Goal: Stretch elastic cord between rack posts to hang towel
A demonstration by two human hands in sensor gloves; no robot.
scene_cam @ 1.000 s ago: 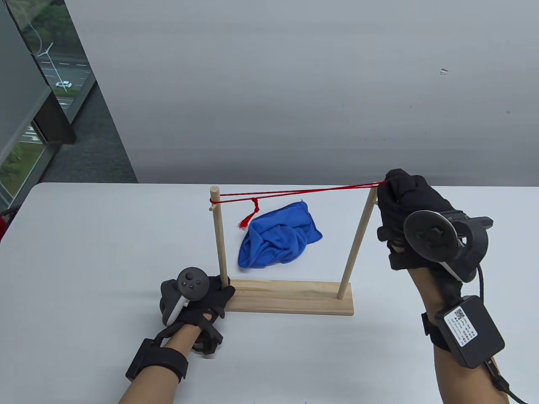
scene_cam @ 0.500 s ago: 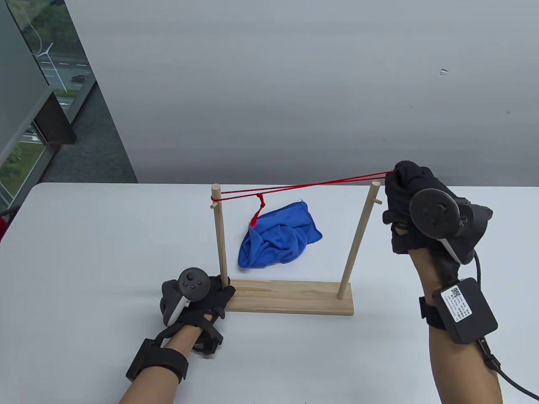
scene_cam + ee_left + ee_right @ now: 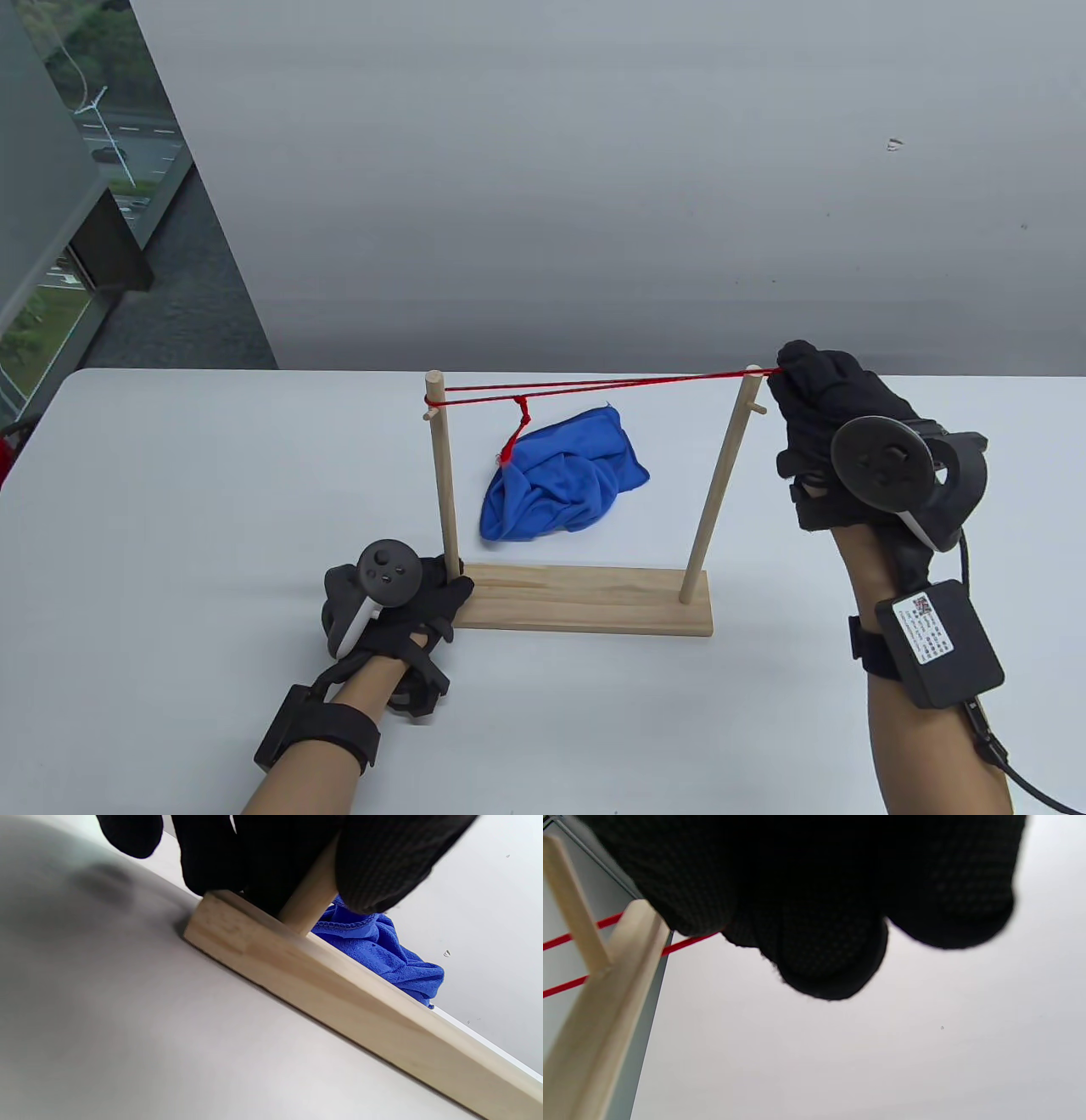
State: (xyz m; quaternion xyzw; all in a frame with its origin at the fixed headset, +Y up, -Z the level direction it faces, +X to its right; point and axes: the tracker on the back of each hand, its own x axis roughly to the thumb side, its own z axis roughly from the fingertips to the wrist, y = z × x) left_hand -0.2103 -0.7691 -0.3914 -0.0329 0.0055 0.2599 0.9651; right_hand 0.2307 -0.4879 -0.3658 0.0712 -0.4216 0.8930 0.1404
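So the red elastic cord (image 3: pixel 594 386) runs pretty much horizontal, its long axis going from the left post (image 3: pixel 442 475) across to the top of the right post (image 3: pixel 719 484), rising just a touch toward the right. It's a doubled strand, looped round the left post just above its little side peg, and the far end is pinched in the right hand (image 3: pixel 827 424), which is clenched around it right beside the right post's top. In the right wrist view the two red strands pass behind the post and vanish under the glove. A knotted bit with a frayed red tassel (image 3: pixel 514 435) dangles off the cord near the left post, hanging down to the towel.

The rack is plain light wood: a flat rectangular base board (image 3: pixel 585 601) lying left-right on the white tabletop (image 3: pixel 170 509), with two round dowel posts, the right one leaning a bit. The left hand (image 3: pixel 399 607) grips the foot of the left post and presses on that end of the base; the left wrist view shows fingers (image 3: pixel 382 861) wrapped either side of the dowel.

The blue towel (image 3: pixel 562 475), soft microfibre-looking with a stitched hem, sits crumpled in a heap on the tabletop behind the rack, between the posts.

The black box on the right wrist has a white label with a QR-type code; the text is too small to read.
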